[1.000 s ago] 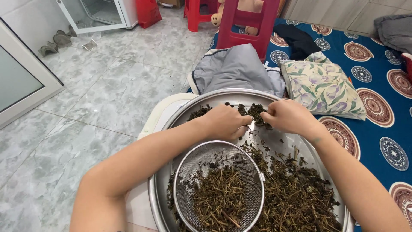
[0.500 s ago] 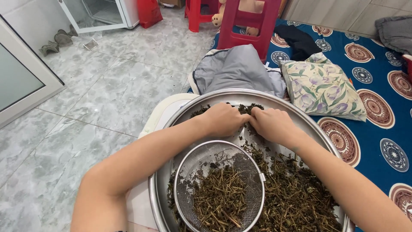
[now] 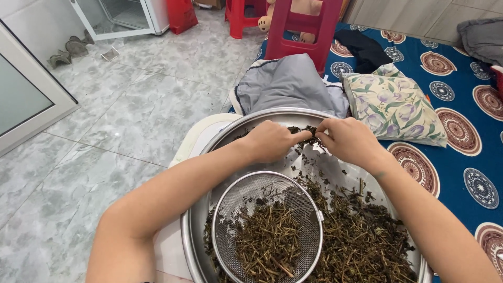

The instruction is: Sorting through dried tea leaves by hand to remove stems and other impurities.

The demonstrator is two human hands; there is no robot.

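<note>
A big round steel basin [image 3: 195, 242] holds a heap of dried dark herb stems and leaves [image 3: 361, 246]. Inside it, at the near left, rests a round wire-mesh sieve [image 3: 246, 195] filled with dry twigs [image 3: 268, 242]. My left hand [image 3: 270, 140] and my right hand [image 3: 350, 141] meet at the basin's far side. Both pinch a small clump of the dried herbs [image 3: 309, 135] between their fingertips, just above the bare steel.
Grey marble floor tiles [image 3: 131, 115] spread to the left. A grey folded cloth [image 3: 288, 84] and a floral pillow [image 3: 393, 105] lie past the basin on a blue patterned mat [image 3: 450, 152]. Red plastic stools [image 3: 304, 26] and a glass-door cabinet [image 3: 120, 15] stand at the back.
My right hand slid left toward my left hand, and both now pinch the same clump at the basin's far side. The sieve and basin stayed put.
</note>
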